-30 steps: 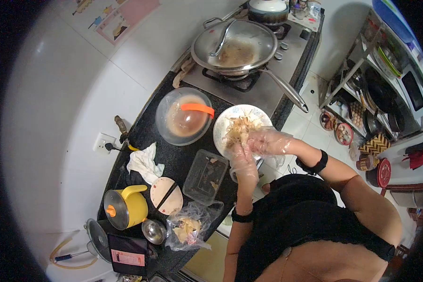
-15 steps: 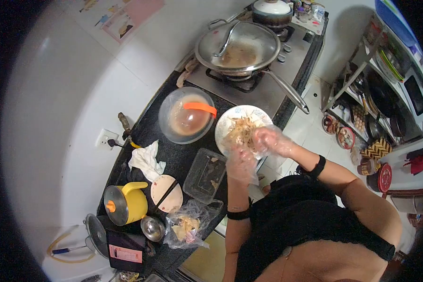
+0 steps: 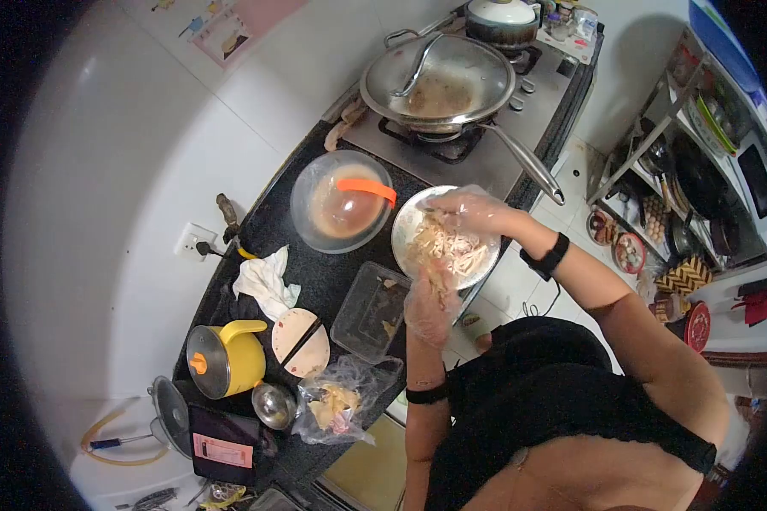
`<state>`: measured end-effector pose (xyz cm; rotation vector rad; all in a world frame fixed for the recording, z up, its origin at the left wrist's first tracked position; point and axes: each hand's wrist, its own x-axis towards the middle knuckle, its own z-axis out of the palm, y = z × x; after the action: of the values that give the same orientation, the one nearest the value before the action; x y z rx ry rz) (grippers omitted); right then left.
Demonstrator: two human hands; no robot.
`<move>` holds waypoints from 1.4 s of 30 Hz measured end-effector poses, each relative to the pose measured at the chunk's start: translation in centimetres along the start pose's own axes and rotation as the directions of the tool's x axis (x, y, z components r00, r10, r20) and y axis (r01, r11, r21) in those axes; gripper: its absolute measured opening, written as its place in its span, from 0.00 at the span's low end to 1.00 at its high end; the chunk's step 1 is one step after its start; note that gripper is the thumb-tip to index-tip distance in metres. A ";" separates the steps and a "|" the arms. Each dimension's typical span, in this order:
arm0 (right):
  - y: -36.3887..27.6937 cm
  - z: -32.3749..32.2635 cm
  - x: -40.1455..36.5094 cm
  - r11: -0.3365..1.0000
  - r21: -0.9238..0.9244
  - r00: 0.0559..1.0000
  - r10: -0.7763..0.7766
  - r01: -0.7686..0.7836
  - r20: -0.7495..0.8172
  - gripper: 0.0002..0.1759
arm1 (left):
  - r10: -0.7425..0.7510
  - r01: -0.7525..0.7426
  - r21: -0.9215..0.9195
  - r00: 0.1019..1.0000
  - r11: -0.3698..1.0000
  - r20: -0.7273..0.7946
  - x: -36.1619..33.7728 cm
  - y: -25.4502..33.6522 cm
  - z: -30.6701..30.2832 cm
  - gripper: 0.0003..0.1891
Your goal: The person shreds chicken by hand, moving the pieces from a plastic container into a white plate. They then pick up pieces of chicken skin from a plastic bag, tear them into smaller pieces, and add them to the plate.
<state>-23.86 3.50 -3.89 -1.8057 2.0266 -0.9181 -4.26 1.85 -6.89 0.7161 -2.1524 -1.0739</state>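
A patterned white plate [image 3: 406, 223] holds a heap of pale shredded meat [image 3: 458, 253], probably chicken. My left hand [image 3: 433, 308], in a clear plastic glove, is at the plate's near-left edge, its fingers curled around some of the shreds. My right hand [image 3: 470, 209], gloved the same way, lies over the far side of the plate. Its fingers stretch left above the shreds and appear to hold nothing. Behind the plate, a clear bowl [image 3: 305, 204] of brownish liquid has an orange-handled utensil [image 3: 366, 187] across it.
A lidded steel pan [image 3: 439, 85] stands on the stove, its handle [image 3: 528, 162] reaching past the counter edge. An emptied-looking plastic container [image 3: 368, 315], chopsticks [image 3: 302, 339] on a small plate [image 3: 290, 328], a plastic bag [image 3: 337, 404] with scraps, and a yellow pot [image 3: 243, 358] are on the left.
My hands have moved apart: the right one shifted up and left over the plate's far side, the left slightly down. More shredded meat shows between them.
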 end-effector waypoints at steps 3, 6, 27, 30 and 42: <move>1.5 1.1 1.2 0.994 0.062 0.990 0.085 -0.092 0.109 0.15 | -0.177 0.195 -0.144 0.976 0.970 0.129 -0.1 -1.7 -0.4 0.15; 1.5 0.7 1.0 0.984 0.101 0.981 0.134 -0.149 0.142 0.13 | -0.724 0.718 -0.343 0.676 0.606 0.135 0.4 0.0 -0.6 0.13; -1.7 -0.6 -3.4 0.938 0.334 0.950 -0.179 0.087 0.257 0.13 | -0.421 0.419 0.044 0.906 0.907 0.054 2.0 1.2 -1.0 0.12; -2.0 -0.1 -4.4 0.947 0.321 0.981 -0.034 -0.030 0.190 0.11 | -0.534 0.510 -0.714 0.815 0.479 0.224 1.4 -1.8 -0.1 0.10; -2.9 0.3 -6.0 0.700 0.607 0.921 0.209 -0.375 0.328 0.12 | -0.235 0.211 -0.491 0.972 0.845 0.013 1.4 -0.5 2.2 0.08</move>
<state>-20.32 9.10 -3.53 -1.0929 1.4942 -1.0779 -6.72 1.72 -7.98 0.7451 -1.6695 -1.6311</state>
